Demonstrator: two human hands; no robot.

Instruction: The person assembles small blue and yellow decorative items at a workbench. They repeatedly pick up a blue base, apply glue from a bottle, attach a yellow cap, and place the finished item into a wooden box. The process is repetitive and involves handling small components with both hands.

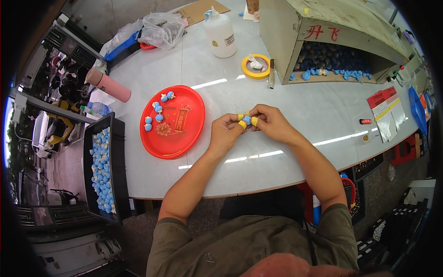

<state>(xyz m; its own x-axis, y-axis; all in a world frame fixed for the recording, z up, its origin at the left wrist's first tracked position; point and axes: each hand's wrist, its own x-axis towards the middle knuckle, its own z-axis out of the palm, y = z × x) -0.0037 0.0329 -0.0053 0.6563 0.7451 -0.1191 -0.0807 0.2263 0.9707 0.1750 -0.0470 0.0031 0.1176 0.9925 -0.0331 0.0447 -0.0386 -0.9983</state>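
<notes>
Over the middle of the grey table (217, 173), both of my hands meet around one small blue piece (247, 120). The fingertips wear yellow wraps. My left hand (225, 131) pinches the piece from the left, thumb and finger closed. From the other side my right hand (273, 123) grips it the same way. The fingers cover much of the piece, so its full shape is hidden. To the left of my hands lies a round red plate (184, 145) with a printed pattern. Several small blue-and-cream figure pieces (158, 109) rest on its left and upper part.
A black crate (121, 171) of similar pieces stands at the left edge. A pink bottle (110, 86), a white jug (220, 34), yellow tape (249, 74) and a metal box (332, 23) holding blue pieces stand farther back. Leaflets (387, 113) lie at right.
</notes>
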